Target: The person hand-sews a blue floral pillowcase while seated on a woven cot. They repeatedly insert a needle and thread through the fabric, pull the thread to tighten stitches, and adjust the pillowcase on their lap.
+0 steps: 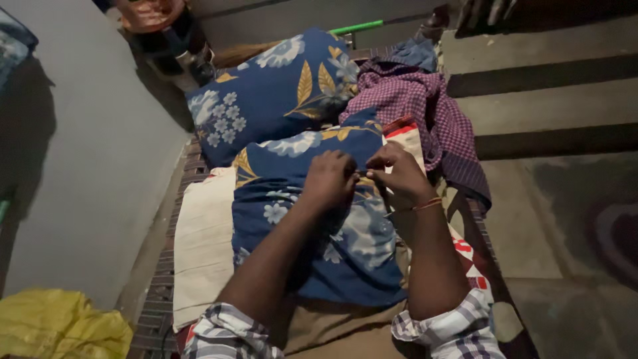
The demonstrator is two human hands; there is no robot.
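Where both hands (362, 178) pinch, the blue floral pillow (345, 252) bunches.

Bedding and cloth around a woven cot

A second blue floral pillow (276, 90) lies at twelve o'clock, crumpled purple checked cloth (425, 110) at one, yellow plastic sheet (60, 326) at eight.

The near pillow (312, 226) is matt printed cloth, dark blue with pale flowers and yellow leaves; the left hand (329, 179) and right hand (399, 174) pinch its soft cover. The far pillow (279, 90) at the cot's head wears the same matt fabric. The checked cloth (432, 113) along the cot's right edge looks thin and woven. The cream sheet (203, 246) seems coarse cotton. The cot (163, 299) shows rough woven strapping. The yellow bag (60, 326) looks like crinkled plastic.
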